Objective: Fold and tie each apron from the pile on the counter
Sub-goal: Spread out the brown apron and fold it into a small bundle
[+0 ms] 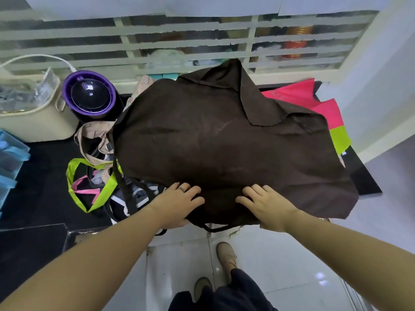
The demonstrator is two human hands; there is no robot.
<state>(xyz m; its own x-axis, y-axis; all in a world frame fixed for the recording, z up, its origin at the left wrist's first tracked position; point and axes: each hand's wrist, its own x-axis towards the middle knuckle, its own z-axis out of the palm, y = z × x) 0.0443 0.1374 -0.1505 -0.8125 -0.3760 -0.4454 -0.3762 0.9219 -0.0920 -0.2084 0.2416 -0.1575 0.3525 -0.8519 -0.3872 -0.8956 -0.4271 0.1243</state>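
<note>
A dark brown apron (220,144) lies spread over the pile on the black counter (36,176), its far top corner folded over. My left hand (179,200) grips its near edge, fingers on top and thumb under the cloth. My right hand (267,205) holds the same edge a little to the right, fingers curled onto the fabric. Thin brown ties (215,228) hang off the counter's front. Under it lie other aprons: a pink and lime one (332,117) at the right, and a beige dotted one (94,131) at the left.
A purple and black round appliance (88,95) and a cream basket (33,117) stand at the back left. Blue fabric boxes (9,158) sit at the far left. Lime, pink and black-and-white straps (89,187) tangle left of my hands. White floor tiles and my shoes are below.
</note>
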